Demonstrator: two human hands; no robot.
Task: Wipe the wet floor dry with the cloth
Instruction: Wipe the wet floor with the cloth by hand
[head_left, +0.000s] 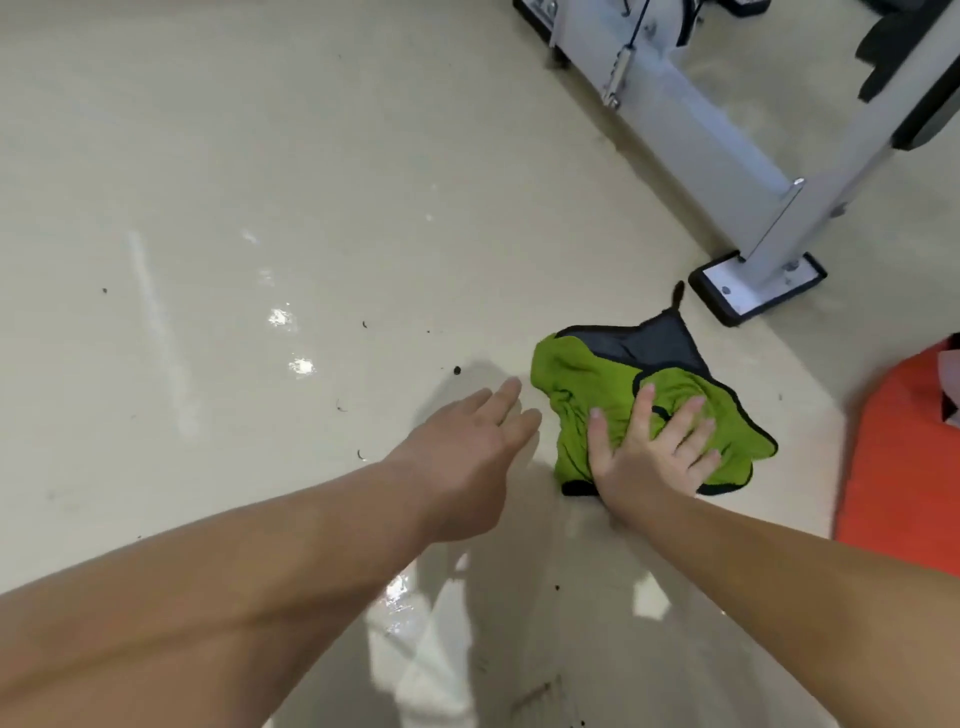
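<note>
Now the cloth (618, 400), green with a grey underside and dark trim, sits bunched on the floor (260, 156) just short of the grey metal frame (727, 156) and its black-edged foot plate (753, 288). The right hand (652, 457) is flat on top of it, fingers (685, 418) spread wide, pressing down rather than pinching; nothing is gripped, the palm simply pins the fabric. The left hand (467, 452) hovers just beside the cloth, open and loose, holding nothing, and I cannot tell whether it touches the floor.

Out to the left, shiny wet patches (291, 338) glint well away from the cloth, and there is more sheen close in by the forearms (400, 597). So plenty of floor looks wet yet, by my reading. Dark specks of grit (457, 370) are scattered between the wet patches and the cloth.

Where could this slip? A crumpled cloth covers little ground, so a sweep may smear water instead of lifting it. With only a flat palm on top, a quick push could let the fabric roll out from under the hand. It could also drag grit through the wet. The orange object (904, 457) at the right edge and the foot plate both stand near, and a wide stroke could knock either.
</note>
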